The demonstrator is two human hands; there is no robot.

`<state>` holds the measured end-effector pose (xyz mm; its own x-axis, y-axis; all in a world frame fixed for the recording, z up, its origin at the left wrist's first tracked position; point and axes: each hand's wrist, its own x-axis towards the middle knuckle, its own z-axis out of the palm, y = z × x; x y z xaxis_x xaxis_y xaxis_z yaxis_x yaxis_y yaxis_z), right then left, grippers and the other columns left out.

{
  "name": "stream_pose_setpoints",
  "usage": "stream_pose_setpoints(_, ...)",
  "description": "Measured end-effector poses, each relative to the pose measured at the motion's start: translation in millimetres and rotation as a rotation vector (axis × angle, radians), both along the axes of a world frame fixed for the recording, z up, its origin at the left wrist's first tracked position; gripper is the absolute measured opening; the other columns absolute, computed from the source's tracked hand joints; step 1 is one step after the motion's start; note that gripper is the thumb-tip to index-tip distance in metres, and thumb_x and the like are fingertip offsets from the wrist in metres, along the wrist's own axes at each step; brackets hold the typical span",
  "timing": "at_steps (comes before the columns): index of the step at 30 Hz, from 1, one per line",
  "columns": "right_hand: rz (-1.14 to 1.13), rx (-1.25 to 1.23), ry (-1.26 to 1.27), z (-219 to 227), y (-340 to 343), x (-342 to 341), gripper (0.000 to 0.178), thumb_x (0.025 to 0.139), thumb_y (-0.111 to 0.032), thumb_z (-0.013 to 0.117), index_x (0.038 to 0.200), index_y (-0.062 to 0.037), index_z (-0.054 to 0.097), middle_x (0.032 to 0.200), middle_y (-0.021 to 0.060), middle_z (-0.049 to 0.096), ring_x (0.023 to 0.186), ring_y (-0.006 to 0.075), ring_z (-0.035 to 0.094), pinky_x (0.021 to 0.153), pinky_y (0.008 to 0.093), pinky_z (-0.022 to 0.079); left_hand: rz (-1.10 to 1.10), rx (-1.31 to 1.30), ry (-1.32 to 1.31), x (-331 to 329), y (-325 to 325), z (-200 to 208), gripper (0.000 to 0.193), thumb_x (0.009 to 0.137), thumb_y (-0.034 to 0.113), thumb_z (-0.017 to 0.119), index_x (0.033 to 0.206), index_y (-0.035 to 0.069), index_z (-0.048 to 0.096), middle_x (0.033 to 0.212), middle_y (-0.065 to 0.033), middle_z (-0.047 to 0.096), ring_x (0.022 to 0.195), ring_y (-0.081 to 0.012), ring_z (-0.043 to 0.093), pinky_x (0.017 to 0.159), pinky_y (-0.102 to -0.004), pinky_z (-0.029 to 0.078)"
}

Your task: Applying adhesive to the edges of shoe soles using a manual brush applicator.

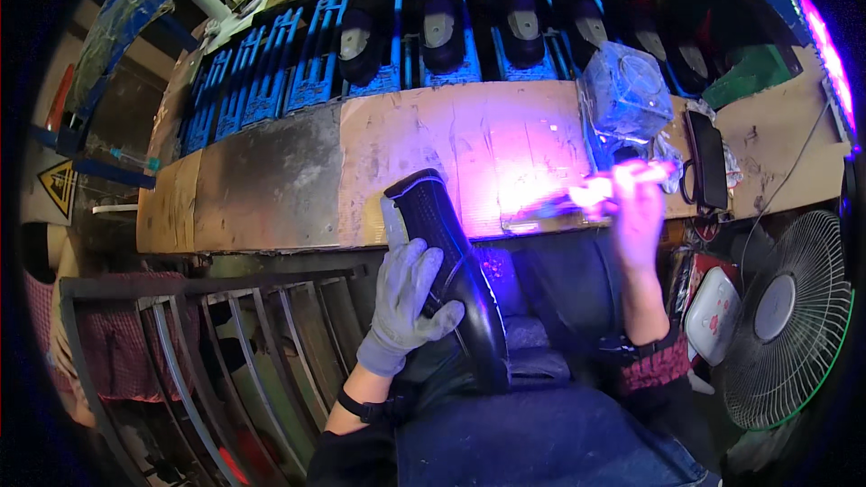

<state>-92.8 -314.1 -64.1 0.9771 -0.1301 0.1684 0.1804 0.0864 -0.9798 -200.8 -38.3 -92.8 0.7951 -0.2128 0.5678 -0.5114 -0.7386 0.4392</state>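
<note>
1. A black leather dress shoe with a glossy toe and a textured upper [451,261] lies just below the middle of the frame, heel end pointing up onto the front edge of the surface, toe down toward the person's lap.
2. The left hand [408,293], in a grey knit glove, wraps the shoe's side at mid-length; its fingers are clenched around the upper.
3. The shoe looks stiff in the sole and toe, softer at the collar, and moderately light. The polished toe is likely slippery, so the textured waist, where the glove sits, seems the surest hold.
4. The right hand [636,216], bare, is right of centre, its fingers closed on a slim torch-like tool glowing violet [591,191], which points left toward the shoe.
5. The violet light falls on the worn cardboard-covered work surface [271,180].
6. Above it, blue plastic racks [271,72] carry a row of more black shoes [437,22].
7. A crumpled clear plastic bag [627,90] sits upper right, a dark phone-like slab [708,158] beside it.
8. A round electric fan [785,316] stands at lower right.
</note>
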Motion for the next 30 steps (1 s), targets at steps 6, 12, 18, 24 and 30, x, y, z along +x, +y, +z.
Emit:
stream_pose_setpoints(6, 0.276, -0.008, 0.071, 18.4, 100.0, 37.8, 0.016, 0.092, -0.014, 0.054, 0.085, -0.0009, 0.051, 0.071, 0.0065, 0.064, 0.055, 0.0099, 0.06, 0.049, 0.0231, 0.048, -0.044, 0.022, 0.008, -0.6, 8.6, -9.7, 0.066, 0.072, 0.046, 0.065, 0.114, -0.004, 0.052, 0.112, -0.0241, 0.049, 0.096, -0.0408, 0.052, 0.086, -0.0491, 0.042)
stream_pose_setpoints(12, 0.325, -0.188, 0.177, 25.8, 106.3, 30.9, 0.016, 0.091, -0.015, 0.055, 0.086, -0.0008, 0.053, 0.065, 0.0066, 0.064, 0.049, 0.0104, 0.059, 0.046, 0.0241, 0.047, -0.079, -0.029, -0.004, -0.5, 12.1, -10.2, 0.067, 0.068, 0.05, 0.065, 0.106, -0.004, 0.055, 0.104, -0.0233, 0.05, 0.087, -0.0385, 0.051, 0.078, -0.0464, 0.042)
stream_pose_setpoints(18, 0.223, -0.318, 0.182, -7.1, 123.4, 78.4, 0.026, 0.089, -0.024, 0.057, 0.085, 0.0006, 0.052, 0.062, 0.0089, 0.062, 0.05, 0.0152, 0.062, 0.046, 0.0288, 0.049, -0.104, -0.025, 0.013, 4.0, 12.8, -8.4, 0.069, 0.068, 0.056, 0.063, 0.1, -0.005, 0.055, 0.096, -0.0223, 0.051, 0.08, -0.0363, 0.051, 0.074, -0.0439, 0.042)
stream_pose_setpoints(24, 0.382, -0.104, 0.25, 7.1, 114.8, 57.9, 0.022, 0.088, -0.022, 0.059, 0.086, -0.0016, 0.053, 0.065, 0.006, 0.062, 0.049, 0.0116, 0.059, 0.044, 0.0243, 0.046, -0.103, -0.035, 0.031, 4.4, 11.0, -6.1, 0.07, 0.069, 0.058, 0.061, 0.1, -0.005, 0.054, 0.094, -0.0214, 0.05, 0.077, -0.0358, 0.05, 0.072, -0.0433, 0.041)
stream_pose_setpoints(30, 0.451, -0.242, 0.146, 17.0, 93.3, 23.3, 0.013, 0.088, -0.014, 0.056, 0.083, -0.0024, 0.054, 0.066, 0.0023, 0.06, 0.059, 0.005, 0.055, 0.05, 0.023, 0.044, -0.052, -0.025, 0.012, 0.1, 8.8, -11.9, 0.072, 0.072, 0.058, 0.058, 0.105, -0.006, 0.053, 0.099, -0.025, 0.051, 0.085, -0.0408, 0.052, 0.076, -0.0474, 0.041)
